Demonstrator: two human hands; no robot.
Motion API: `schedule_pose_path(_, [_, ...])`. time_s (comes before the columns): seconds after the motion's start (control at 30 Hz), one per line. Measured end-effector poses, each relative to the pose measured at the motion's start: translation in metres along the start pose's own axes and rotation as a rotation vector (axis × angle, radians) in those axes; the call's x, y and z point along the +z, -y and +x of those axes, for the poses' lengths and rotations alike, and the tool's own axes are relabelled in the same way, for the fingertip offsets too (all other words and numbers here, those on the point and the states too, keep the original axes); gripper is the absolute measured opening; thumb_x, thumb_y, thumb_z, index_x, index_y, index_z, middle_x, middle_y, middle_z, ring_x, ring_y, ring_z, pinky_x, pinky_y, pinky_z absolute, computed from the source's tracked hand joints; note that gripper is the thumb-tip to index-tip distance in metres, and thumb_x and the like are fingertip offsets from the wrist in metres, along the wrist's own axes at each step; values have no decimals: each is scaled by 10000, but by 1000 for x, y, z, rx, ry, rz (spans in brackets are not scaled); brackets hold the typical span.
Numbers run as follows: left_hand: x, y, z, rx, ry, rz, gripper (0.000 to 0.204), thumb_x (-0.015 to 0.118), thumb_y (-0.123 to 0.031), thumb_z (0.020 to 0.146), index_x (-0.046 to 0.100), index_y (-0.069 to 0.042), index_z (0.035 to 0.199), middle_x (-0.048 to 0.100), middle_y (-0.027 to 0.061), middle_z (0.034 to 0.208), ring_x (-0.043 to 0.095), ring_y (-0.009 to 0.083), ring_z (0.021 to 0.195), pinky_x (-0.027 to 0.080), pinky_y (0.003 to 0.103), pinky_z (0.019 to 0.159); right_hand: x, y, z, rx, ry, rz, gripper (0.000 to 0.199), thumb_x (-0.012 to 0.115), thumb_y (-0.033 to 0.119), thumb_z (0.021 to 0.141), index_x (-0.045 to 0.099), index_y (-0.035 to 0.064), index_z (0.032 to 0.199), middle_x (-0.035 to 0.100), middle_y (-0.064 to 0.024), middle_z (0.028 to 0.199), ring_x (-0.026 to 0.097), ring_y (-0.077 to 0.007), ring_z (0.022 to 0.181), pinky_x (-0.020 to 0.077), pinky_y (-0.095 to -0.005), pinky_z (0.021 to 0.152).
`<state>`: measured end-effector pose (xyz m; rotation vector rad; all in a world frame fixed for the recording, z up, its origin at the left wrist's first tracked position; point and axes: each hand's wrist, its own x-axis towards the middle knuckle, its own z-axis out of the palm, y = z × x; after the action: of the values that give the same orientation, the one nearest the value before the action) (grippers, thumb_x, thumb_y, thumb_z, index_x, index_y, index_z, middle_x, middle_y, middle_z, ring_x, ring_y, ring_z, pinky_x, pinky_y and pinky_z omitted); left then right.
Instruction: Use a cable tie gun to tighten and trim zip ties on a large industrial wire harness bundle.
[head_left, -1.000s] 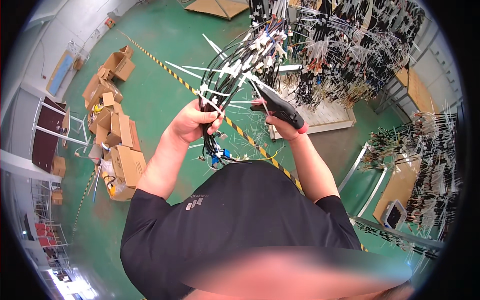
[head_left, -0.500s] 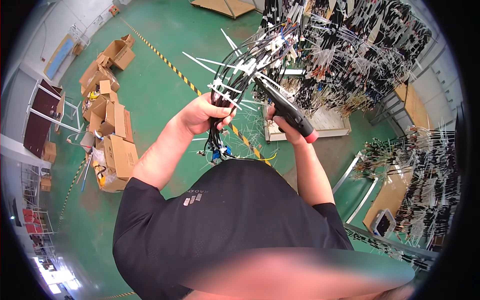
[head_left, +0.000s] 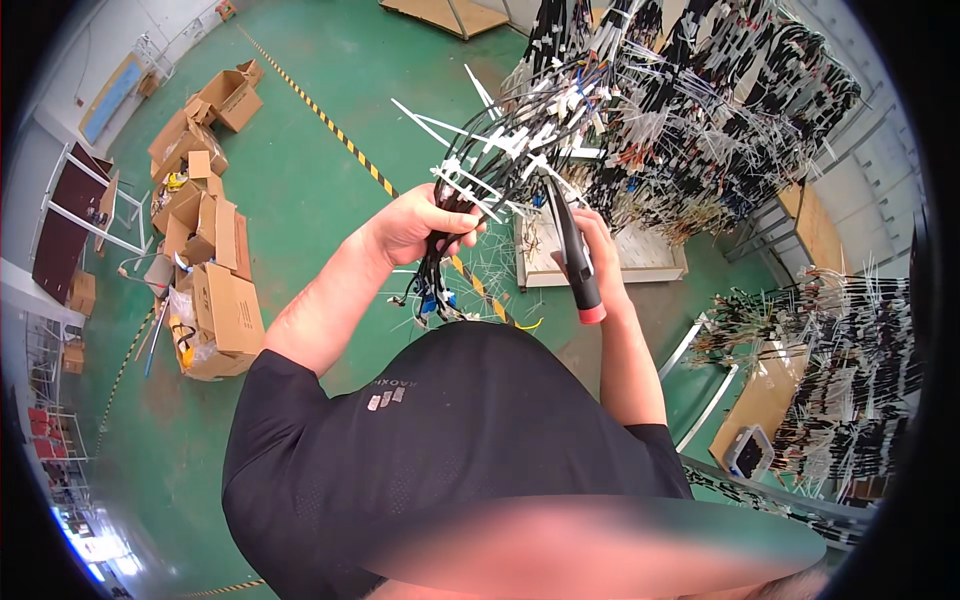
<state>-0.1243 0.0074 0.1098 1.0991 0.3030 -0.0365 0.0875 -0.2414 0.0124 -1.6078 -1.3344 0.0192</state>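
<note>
My left hand [head_left: 420,224] is closed around a wire harness [head_left: 515,150], a thick bundle of black cables with white connectors. Long white cable ties [head_left: 430,122] stick out from the bundle, and blue plugs [head_left: 432,303] dangle at its lower end below my fist. In my right hand [head_left: 604,262] is a black cable tie gun [head_left: 572,240] with a red end knob, its narrow nose tilted up against or close beside the harness. Whether a tie sits in the nose is too small to tell. The fingers behind the handle are partly hidden.
Racks hung densely with wire harnesses [head_left: 720,110] stand ahead on the right, above a pale tray [head_left: 640,255]. More harnesses [head_left: 840,390] and a small bin [head_left: 748,452] lie at the right. Open cardboard boxes [head_left: 232,315] line the left. Striped tape [head_left: 345,140] crosses the green floor, with cut tie ends scattered nearby.
The cable tie gun has swung more upright, its red end moving left and down. My left hand and the harness have shifted slightly to the right.
</note>
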Motion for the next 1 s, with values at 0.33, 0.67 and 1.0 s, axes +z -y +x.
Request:
schedule_pose_path(0.33, [-5,12,9,25,29,30,221,833,-104,909,709,-6,1064,740,97,968,708,132,759,562,269,643,-5,22,-13,346,35,726,447,693,-18,862,639,-17,1305,715,-107,1200,702,-276,1164,482,-419,1109])
schedule_pose_path(0.67, [-9,24,14,0,101,72,303,738,-194,996,718,18,1211,788,146,984,755,213,815,521,270,667,-49,54,0,16,219,277,433,694,18,870,706,7,1302,737,-139,1215,703,-283,1160,514,-390,1047])
schedule_pose_path(1.0, [-7,16,9,-48,249,119,379,521,-192,1100,655,17,1386,776,185,1185,761,269,1053,564,315,792,-68,56,60,-20,606,257,494,691,-58,903,634,10,1389,735,-150,1244,706,-291,1191,527,-400,1053])
